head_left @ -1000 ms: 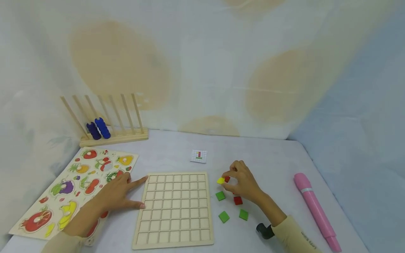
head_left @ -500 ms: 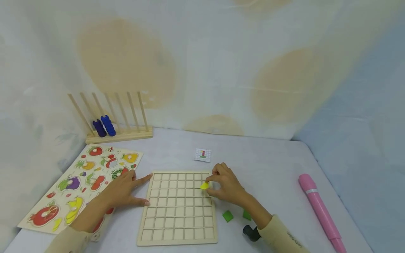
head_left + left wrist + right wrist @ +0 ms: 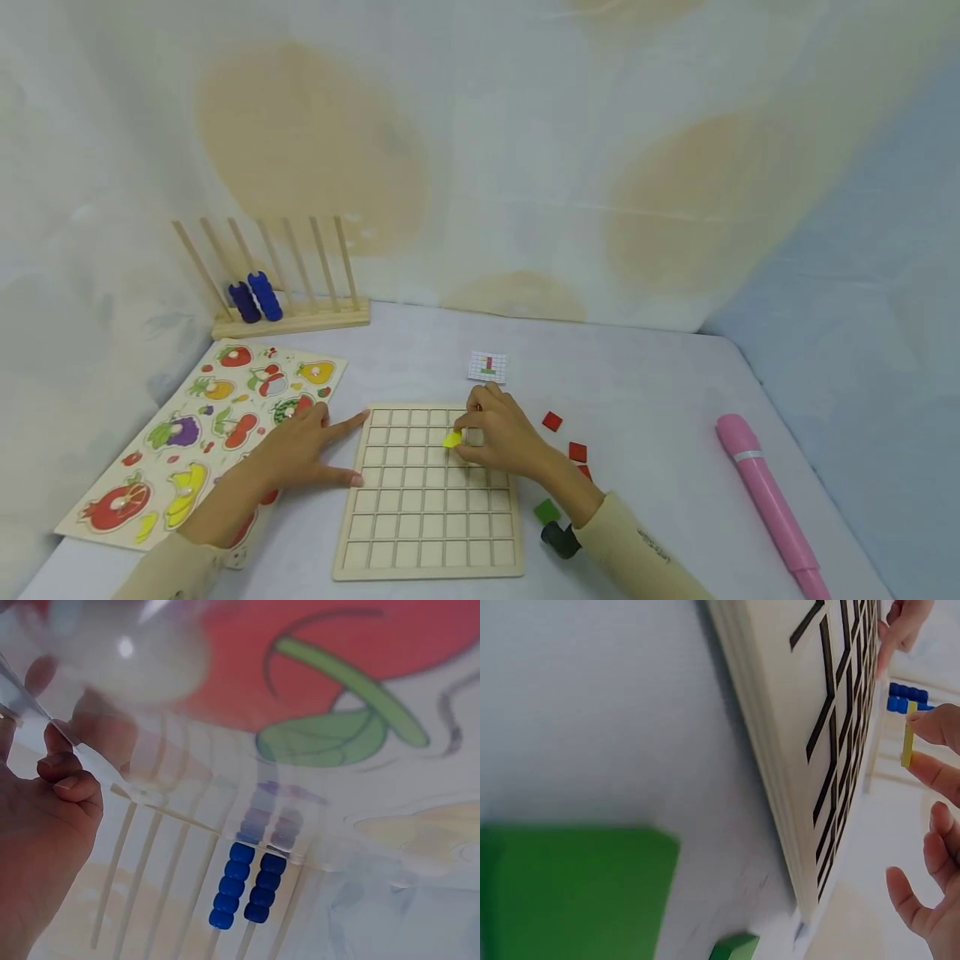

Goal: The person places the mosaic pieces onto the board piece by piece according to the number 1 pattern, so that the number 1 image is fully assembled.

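Observation:
A yellow square tile [image 3: 452, 439] is pinched between the thumb and index finger of my right hand [image 3: 504, 435], over the upper middle of a wooden grid board [image 3: 425, 527]. In the right wrist view the yellow tile [image 3: 908, 736] appears edge-on, above the board's surface. My left hand [image 3: 303, 450] lies at the board's left side, with thumb and index finger spread and their tips at its edge. Several red tiles [image 3: 552, 421] and a green tile [image 3: 547, 511] lie right of the board; my right forearm hides part of that area.
Behind the board lies a small card [image 3: 487, 367] with a coloured grid pattern. A fruit puzzle board [image 3: 180, 475] lies under my left forearm. A peg rack [image 3: 330, 317] with blue beads stands back left. At the right is a pink marker-shaped object [image 3: 772, 500].
My right hand has carried the yellow tile leftward from the loose tiles to above the board. My left hand keeps its place at the board's edge. The head view has shifted slightly.

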### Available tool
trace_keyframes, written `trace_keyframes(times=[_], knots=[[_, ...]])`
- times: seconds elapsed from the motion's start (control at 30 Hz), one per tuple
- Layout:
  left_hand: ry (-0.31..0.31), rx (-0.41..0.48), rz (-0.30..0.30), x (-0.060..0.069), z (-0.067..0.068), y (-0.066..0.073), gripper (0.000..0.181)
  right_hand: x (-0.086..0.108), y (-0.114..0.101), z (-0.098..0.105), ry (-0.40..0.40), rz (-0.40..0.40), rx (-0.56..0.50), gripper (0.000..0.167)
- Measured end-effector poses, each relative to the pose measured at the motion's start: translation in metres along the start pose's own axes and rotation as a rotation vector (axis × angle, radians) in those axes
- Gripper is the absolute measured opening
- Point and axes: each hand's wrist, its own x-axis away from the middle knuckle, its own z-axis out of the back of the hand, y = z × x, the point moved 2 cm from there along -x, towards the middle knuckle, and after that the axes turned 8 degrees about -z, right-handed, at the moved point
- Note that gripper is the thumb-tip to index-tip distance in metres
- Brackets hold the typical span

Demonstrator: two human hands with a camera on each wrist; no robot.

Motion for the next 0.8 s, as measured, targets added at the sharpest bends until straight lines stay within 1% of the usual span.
trace_keyframes(times=[0.13,0.27,0.53,0.67,0.8], knots=[[-0.014,0.007,0.009,-0.001,-0.001,0.001,0.101,-0.008,-0.003,-0.006,-0.015,0.012,0.005,0.019],[-0.014,0.000,0.015,-0.001,-0.001,0.001,0.102,-0.016,-0.006,-0.011,-0.036,0.012,0.039,0.019],[-0.014,-0.005,0.016,0.000,-0.001,0.001,0.101,-0.029,-0.013,-0.019,-0.119,-0.026,0.036,0.025],[-0.017,0.001,0.020,0.000,-0.002,0.000,0.101,-0.034,-0.018,-0.022,-0.155,-0.015,0.068,0.024],[-0.023,0.005,0.025,-0.001,-0.002,0.001,0.102,-0.037,-0.020,-0.027,-0.175,-0.003,0.106,0.023]])
